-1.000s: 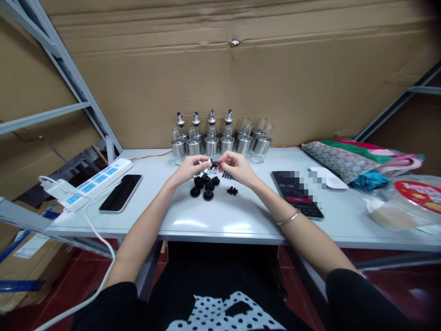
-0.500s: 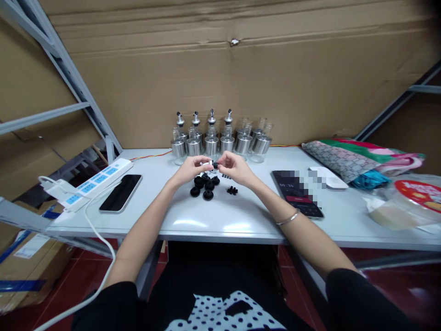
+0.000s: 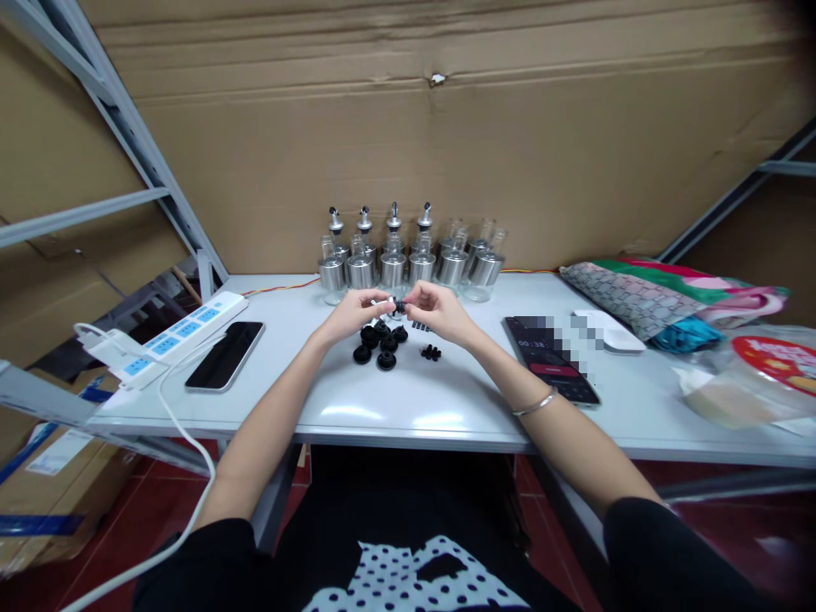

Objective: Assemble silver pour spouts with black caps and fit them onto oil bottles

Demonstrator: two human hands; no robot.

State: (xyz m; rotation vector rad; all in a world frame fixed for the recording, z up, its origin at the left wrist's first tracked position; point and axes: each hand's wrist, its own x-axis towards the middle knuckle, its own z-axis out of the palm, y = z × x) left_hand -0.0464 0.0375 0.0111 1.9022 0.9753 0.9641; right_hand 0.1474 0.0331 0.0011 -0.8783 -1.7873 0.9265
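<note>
Above white table (image 3: 446,408), both hands pinch small black stopper (image 3: 398,305) (ribbed).

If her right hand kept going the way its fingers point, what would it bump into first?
Probably the small black part it pinches, then the left hand just beyond, whose fingers hold the same piece. Depth is hard to judge.
</note>
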